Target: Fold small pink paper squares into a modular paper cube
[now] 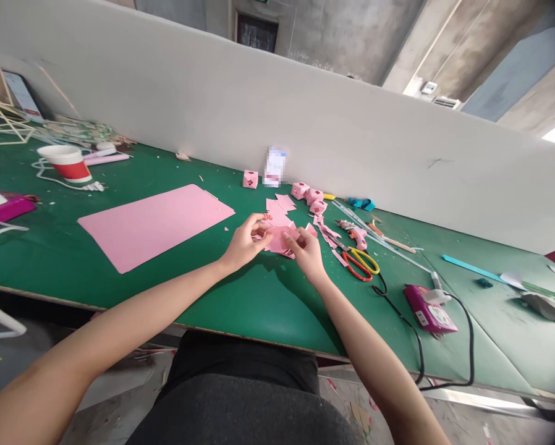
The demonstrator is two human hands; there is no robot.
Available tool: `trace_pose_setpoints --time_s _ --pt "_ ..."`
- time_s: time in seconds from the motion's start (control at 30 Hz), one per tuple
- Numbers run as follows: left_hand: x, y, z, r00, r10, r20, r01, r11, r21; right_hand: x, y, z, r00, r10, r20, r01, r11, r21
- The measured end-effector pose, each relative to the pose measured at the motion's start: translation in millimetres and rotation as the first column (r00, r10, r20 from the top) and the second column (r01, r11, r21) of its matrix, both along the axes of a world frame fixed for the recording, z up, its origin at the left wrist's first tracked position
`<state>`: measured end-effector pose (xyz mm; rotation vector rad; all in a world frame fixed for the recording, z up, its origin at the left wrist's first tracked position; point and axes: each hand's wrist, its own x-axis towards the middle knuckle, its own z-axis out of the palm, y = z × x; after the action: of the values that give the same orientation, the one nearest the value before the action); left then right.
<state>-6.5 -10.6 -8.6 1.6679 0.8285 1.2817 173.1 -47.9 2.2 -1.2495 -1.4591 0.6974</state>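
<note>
Both hands meet over the green table, gripping a small pink paper piece between them. My left hand pinches its left side with thumb and fingers. On the right side, my right hand presses its thumb against the paper. Just beyond lie loose pink paper squares, partly overlapping. Several folded pink paper boxes with diamond-shaped openings sit further back, and another pink box stands apart to their left. Pink paper strips are scattered beside my right hand. The paper's exact shape is partly hidden by my fingers.
A large pink sheet lies left. To the right are scissors with red and yellow handles, a glue gun, a clear ruler, and a magenta power box with a black cord. A paper cup stands far left.
</note>
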Motion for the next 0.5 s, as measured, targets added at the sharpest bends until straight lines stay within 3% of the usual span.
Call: trace_pose_setpoints --time_s 0.3,0.5 --pt "-1.2 0.4 3.3 0.997 0.074 0.020 -0.075 0.997 0.024 0.9 3.8 -6.7 0.999 0.045 0.024 -0.045 0.999 -0.018" --pt "-1.4 3.8 0.2 0.992 0.112 0.052 -0.113 0.993 0.020 0.1 4.0 -6.2 0.994 0.097 -0.057 -0.099 0.994 -0.035"
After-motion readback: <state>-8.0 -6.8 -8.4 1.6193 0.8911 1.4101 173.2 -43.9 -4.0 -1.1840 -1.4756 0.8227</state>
